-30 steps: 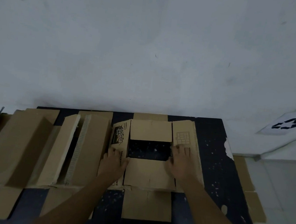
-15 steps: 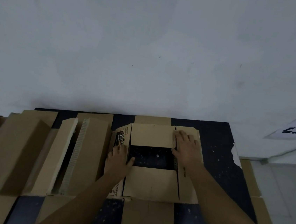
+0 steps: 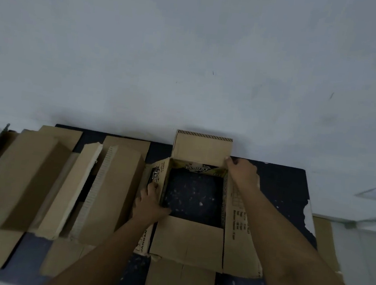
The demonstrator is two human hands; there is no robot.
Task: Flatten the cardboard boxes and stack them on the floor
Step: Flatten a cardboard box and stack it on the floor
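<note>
An open-ended brown cardboard box (image 3: 187, 237) stands on the dark table (image 3: 279, 189), and the tabletop shows through its middle. Its far flap (image 3: 201, 148) stands upright against the wall, while the near flaps lie flat toward me. My right hand (image 3: 241, 174) grips the far right corner of the box at the base of the raised flap. My left hand (image 3: 150, 200) holds the box's left wall, with its fingers over the printed side panel (image 3: 156, 173).
Several long cardboard boxes (image 3: 16, 175) and flattened pieces (image 3: 112, 194) lie across the table's left half. More cardboard (image 3: 322, 244) lies on the floor off the table's right edge. A white wall rises right behind the table.
The far flap has swung up to stand upright and the box has opened wider. My right hand moved to the far right corner; my left hand slid along the left wall.
</note>
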